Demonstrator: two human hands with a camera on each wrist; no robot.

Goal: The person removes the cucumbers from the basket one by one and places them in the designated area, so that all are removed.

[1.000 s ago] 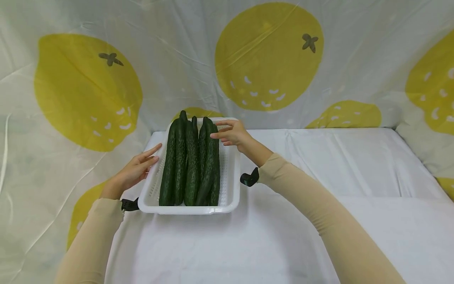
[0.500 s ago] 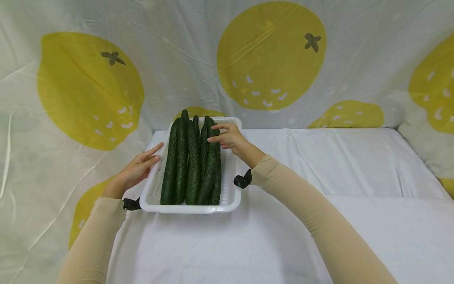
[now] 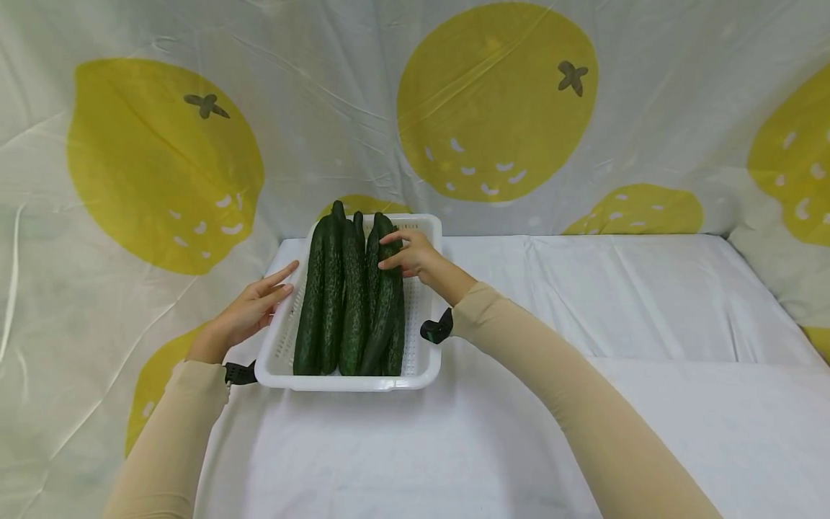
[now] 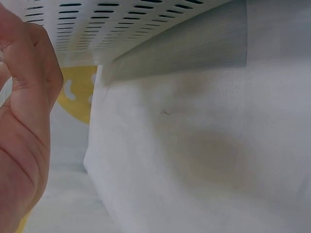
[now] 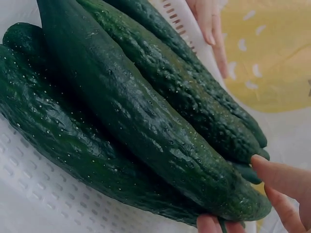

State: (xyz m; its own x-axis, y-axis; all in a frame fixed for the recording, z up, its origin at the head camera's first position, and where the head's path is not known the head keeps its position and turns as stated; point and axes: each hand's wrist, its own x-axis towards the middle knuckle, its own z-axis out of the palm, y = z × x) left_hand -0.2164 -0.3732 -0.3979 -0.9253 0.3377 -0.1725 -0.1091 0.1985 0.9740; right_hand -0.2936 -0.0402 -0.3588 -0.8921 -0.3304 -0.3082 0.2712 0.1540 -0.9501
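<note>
Several long dark-green cucumbers (image 3: 353, 303) lie lengthwise in a white perforated plastic basket (image 3: 337, 383), side by side and partly piled. At the far end of the rightmost top cucumber (image 5: 146, 116), my right hand (image 3: 418, 256) has its thumb on one side and fingertips on the other. In the right wrist view, the thumb (image 5: 279, 177) stands beside the cucumber's tip and other fingertips (image 5: 209, 224) are at its lower edge. My left hand (image 3: 249, 310) rests against the basket's left side with its fingers extended along the rim.
The basket stands on a white cloth-covered table (image 3: 454, 447), near its back left corner. Behind it hangs a pale curtain (image 3: 324, 86) printed with yellow lemons. A black wrist strap (image 3: 241, 373) sits beside the basket's left front corner.
My right hand has moved left and slightly toward me, coming down around the top right cucumber's far end. The left hand stays at the basket's side, and the cucumbers have not moved.
</note>
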